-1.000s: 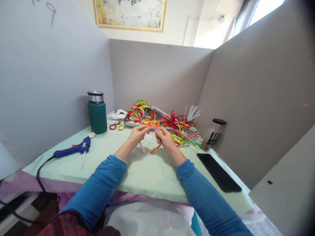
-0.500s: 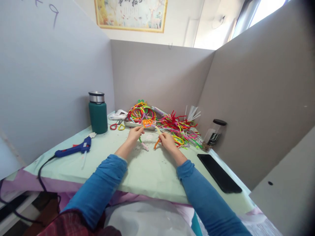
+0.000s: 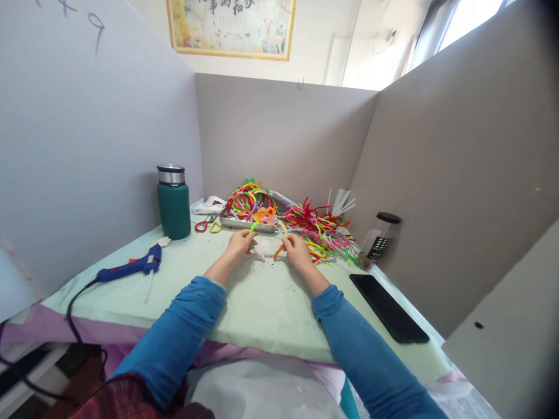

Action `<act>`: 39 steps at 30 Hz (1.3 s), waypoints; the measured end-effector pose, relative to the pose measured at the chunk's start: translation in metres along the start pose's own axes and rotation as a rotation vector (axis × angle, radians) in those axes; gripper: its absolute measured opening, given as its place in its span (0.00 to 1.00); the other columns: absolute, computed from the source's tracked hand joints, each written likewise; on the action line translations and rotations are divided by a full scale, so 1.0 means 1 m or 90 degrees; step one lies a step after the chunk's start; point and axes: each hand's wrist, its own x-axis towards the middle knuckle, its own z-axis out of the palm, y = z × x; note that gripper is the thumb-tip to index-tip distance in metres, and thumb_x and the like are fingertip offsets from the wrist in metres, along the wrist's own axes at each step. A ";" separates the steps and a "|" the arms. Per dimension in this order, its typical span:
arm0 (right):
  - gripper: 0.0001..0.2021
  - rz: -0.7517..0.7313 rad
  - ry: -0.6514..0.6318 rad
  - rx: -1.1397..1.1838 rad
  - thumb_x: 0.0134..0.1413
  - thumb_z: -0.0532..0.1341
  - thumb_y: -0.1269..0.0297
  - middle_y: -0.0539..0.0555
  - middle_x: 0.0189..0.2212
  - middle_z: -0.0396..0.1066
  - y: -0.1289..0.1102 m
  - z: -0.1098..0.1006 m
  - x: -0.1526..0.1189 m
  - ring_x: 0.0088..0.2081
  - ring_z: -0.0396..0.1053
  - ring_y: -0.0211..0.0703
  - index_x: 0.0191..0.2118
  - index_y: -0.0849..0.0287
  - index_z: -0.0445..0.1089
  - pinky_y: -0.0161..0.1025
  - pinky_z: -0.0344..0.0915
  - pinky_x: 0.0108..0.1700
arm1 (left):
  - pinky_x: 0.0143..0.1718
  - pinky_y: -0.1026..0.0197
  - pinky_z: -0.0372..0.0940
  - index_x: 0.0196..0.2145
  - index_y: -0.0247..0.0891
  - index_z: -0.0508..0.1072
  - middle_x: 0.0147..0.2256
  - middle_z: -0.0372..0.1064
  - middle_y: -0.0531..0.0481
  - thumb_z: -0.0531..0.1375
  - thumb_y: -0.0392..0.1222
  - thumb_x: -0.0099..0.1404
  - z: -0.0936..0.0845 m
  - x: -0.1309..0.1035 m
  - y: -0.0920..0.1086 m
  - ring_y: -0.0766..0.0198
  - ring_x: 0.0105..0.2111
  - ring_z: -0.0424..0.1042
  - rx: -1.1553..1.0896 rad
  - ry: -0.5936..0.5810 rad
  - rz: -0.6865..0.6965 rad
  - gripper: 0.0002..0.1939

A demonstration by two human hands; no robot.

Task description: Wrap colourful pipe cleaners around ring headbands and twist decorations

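Band of fuzzy craft stem [image 3: 283, 228], bent into an arch, is held up above the middle of the desk [image 3: 271, 314], between the two hands. Two orange loops [image 3: 265, 215] sit at its top; its sides run green and pale yellow, and its free ends hang down, pinkish on the left, orange on the right. The left hand [image 3: 240, 244] pinches the green side between thumb and fingers, and the right hand [image 3: 297, 250] grips the yellow side the same way.

Just beyond the band lies a metal tray [image 3: 238, 223] heaped with coloured rings, with a loose pile of bright stems [image 3: 317, 220] beside it to the right. Left of the tray are red and yellow loop handles [image 3: 215, 227]; farther left stand a green bottle [image 3: 173, 209] and, nearer, a blue glue gun [image 3: 131, 267] on its side. At the right are a clear jar with a black lid [image 3: 379, 240] and a flat black slab [image 3: 388, 308]. Grey panels [image 3: 283, 128] enclose the desk.
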 end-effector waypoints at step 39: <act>0.09 0.101 -0.038 0.153 0.52 0.57 0.64 0.49 0.19 0.69 -0.019 0.024 0.037 0.14 0.60 0.31 0.25 0.60 0.64 0.29 0.54 0.16 | 0.25 0.67 0.65 0.40 0.33 0.69 0.39 0.70 0.41 0.66 0.37 0.51 -0.022 -0.002 0.001 0.66 0.30 0.71 -0.100 0.107 -0.067 0.18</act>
